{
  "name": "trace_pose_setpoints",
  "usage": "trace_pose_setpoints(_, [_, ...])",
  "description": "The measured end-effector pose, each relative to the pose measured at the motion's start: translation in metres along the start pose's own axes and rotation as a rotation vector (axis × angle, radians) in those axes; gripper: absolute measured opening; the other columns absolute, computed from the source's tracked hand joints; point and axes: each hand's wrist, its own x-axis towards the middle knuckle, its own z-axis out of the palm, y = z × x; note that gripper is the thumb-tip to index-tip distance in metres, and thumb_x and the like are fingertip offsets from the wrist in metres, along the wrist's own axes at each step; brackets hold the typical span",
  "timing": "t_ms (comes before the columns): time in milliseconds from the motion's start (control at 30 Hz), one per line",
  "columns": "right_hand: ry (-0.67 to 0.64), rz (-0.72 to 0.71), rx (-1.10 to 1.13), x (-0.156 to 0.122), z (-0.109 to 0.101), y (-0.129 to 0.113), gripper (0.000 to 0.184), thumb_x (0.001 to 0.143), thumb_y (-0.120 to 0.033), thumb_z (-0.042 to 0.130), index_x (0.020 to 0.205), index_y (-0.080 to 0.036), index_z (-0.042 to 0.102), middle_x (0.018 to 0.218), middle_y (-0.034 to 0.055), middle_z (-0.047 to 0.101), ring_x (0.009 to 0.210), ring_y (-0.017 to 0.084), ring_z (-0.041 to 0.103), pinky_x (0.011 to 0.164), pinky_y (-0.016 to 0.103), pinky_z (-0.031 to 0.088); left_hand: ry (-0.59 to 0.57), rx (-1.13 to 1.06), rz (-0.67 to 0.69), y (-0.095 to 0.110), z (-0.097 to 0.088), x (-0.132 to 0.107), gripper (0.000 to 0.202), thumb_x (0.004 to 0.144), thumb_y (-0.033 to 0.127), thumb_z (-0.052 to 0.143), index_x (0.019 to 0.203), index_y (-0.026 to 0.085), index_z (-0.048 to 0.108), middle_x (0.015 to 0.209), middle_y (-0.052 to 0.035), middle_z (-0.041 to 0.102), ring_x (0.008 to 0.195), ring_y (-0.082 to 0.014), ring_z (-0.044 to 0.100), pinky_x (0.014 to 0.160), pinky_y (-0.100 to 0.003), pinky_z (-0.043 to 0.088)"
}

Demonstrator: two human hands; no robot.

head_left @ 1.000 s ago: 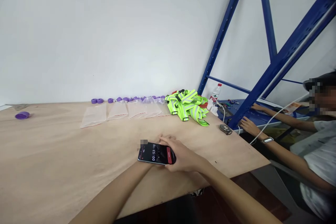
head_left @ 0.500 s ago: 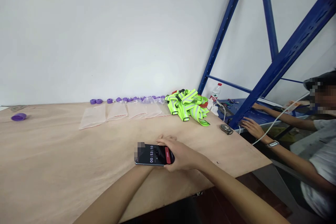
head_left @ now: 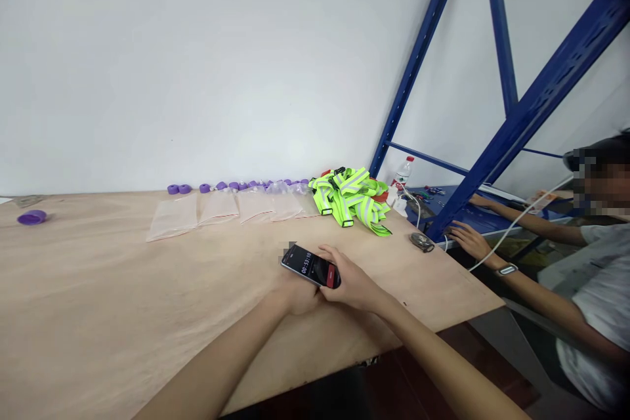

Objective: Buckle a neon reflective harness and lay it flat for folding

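A smartphone (head_left: 311,265) with a lit screen is in my right hand (head_left: 350,279); the thumb lies along its near edge and the fingers along its far edge. Its screen shows a running-time readout and a red button. My left hand (head_left: 296,294) is beneath the phone and close against my right hand. The fingers of the left hand are hidden by the phone, so whether they grip anything does not show. Both forearms reach in from the table's near edge.
Clear plastic bags (head_left: 172,216) lie in a row, with several purple rings (head_left: 204,188) along the wall. A heap of neon-yellow reflective straps (head_left: 352,200) is beside them. A purple cup-like piece (head_left: 32,217) sits far left. Blue rack posts (head_left: 522,121) and a co-worker's hands (head_left: 467,239) are at right.
The phone has moved right and away from me, and has turned so that its left end points farther up. My left hand has drawn back under it, its fingertips no longer showing beyond the phone.
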Motion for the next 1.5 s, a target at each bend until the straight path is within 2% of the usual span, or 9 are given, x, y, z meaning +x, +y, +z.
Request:
trace_pose_setpoints(100, [0.051, 0.048, 0.076, -0.005, -0.004, 0.011, 0.094, 0.069, -0.048, 0.052, 0.153, -0.019, 0.022, 0.136, 0.0064, 0.036, 0.117, -0.013, 0.044, 0.097, -0.01, 0.038, -0.078, -0.002, -0.066, 0.002, -0.003, 0.001, 0.054, 0.091, 0.037, 0.031, 0.143, 0.028, 0.043, 0.144, -0.0005, 0.035, 0.136, -0.0107, 0.035, 0.128, -0.037, 0.028])
trace_pose_setpoints(233, [0.037, 0.174, 0.298, -0.015, -0.014, 0.024, 0.096, 0.069, -0.05, 0.053, 0.151, -0.018, 0.014, 0.134, 0.0099, 0.037, 0.103, -0.013, 0.049, 0.085, -0.01, 0.041, -0.092, 0.049, -0.147, 0.003, -0.004, 0.0, 0.052, 0.092, 0.038, 0.031, 0.139, 0.021, 0.046, 0.142, -0.0046, 0.038, 0.137, -0.015, 0.033, 0.127, -0.043, 0.021])
trace_pose_setpoints(333, [0.006, 0.288, 0.579, -0.022, -0.025, 0.037, 0.097, 0.067, -0.055, 0.053, 0.149, -0.025, 0.012, 0.136, 0.0096, 0.035, 0.1, -0.008, 0.051, 0.083, 0.002, 0.049, -0.145, 0.033, -0.181, 0.005, -0.007, 0.0, 0.047, 0.091, 0.036, 0.032, 0.134, 0.023, 0.049, 0.137, -0.0031, 0.042, 0.131, -0.0125, 0.039, 0.123, -0.042, 0.026])
trace_pose_setpoints(467, [-0.031, 0.366, 0.939, -0.031, -0.04, 0.06, 0.097, 0.069, -0.064, 0.048, 0.152, -0.033, 0.006, 0.143, 0.0081, 0.027, 0.108, 0.001, 0.054, 0.089, 0.022, 0.054, -0.156, 0.032, -0.167, 0.005, -0.009, -0.001, 0.043, 0.091, 0.032, 0.032, 0.128, 0.028, 0.053, 0.14, 0.0017, 0.04, 0.134, -0.009, 0.039, 0.126, -0.042, 0.021])
trace_pose_setpoints(700, [0.13, 0.46, 1.285, -0.05, -0.047, 0.085, 0.082, 0.084, -0.059, 0.024, 0.157, -0.022, 0.011, 0.136, 0.0119, 0.035, 0.107, 0.001, 0.054, 0.079, 0.014, 0.051, -0.101, -0.039, -0.196, -0.003, -0.004, -0.001, 0.042, 0.09, 0.032, 0.034, 0.125, 0.026, 0.056, 0.146, 0.0044, 0.034, 0.139, -0.0086, 0.034, 0.127, -0.038, 0.025])
trace_pose_setpoints(867, [0.201, 0.399, 1.344, -0.061, -0.047, 0.096, 0.083, 0.083, -0.062, 0.026, 0.156, -0.025, 0.014, 0.134, 0.0095, 0.038, 0.107, 0.001, 0.055, 0.077, 0.013, 0.05, -0.034, -0.08, -0.239, -0.015, -0.009, -0.003, 0.042, 0.092, 0.036, 0.031, 0.124, 0.028, 0.057, 0.146, 0.0082, 0.033, 0.142, -0.0047, 0.032, 0.128, -0.03, 0.03])
trace_pose_setpoints(1133, [0.126, 0.399, 1.345, -0.067, -0.057, 0.116, 0.087, 0.085, -0.063, 0.017, 0.151, -0.006, 0.027, 0.125, 0.0162, 0.043, 0.108, 0.0, 0.054, 0.079, 0.012, 0.049, 0.046, -0.04, -0.409, -0.044, -0.043, -0.028, 0.046, 0.092, 0.048, 0.03, 0.126, 0.031, 0.056, 0.144, 0.0107, 0.035, 0.139, -0.0048, 0.035, 0.13, -0.034, 0.028])
trace_pose_setpoints(1333, [0.156, 0.424, 1.24, -0.069, -0.069, 0.124, 0.083, 0.086, -0.061, 0.016, 0.157, -0.017, 0.012, 0.134, 0.0129, 0.037, 0.107, 0.001, 0.055, 0.077, 0.013, 0.049, 0.041, 0.039, -0.46, -0.061, -0.053, -0.046, 0.05, 0.092, 0.046, 0.028, 0.134, 0.03, 0.049, 0.14, 0.0077, 0.041, 0.134, -0.004, 0.039, 0.127, -0.032, 0.031])
trace_pose_setpoints(1500, [0.093, 0.474, 1.092, -0.078, -0.085, 0.138, 0.082, 0.083, -0.06, 0.029, 0.155, -0.027, 0.011, 0.138, 0.0116, 0.033, 0.106, 0.002, 0.055, 0.08, 0.015, 0.051, 0.031, 0.067, -0.473, -0.062, -0.056, -0.049, 0.051, 0.092, 0.047, 0.027, 0.135, 0.03, 0.049, 0.138, 0.006, 0.042, 0.131, -0.0054, 0.041, 0.124, -0.032, 0.034])
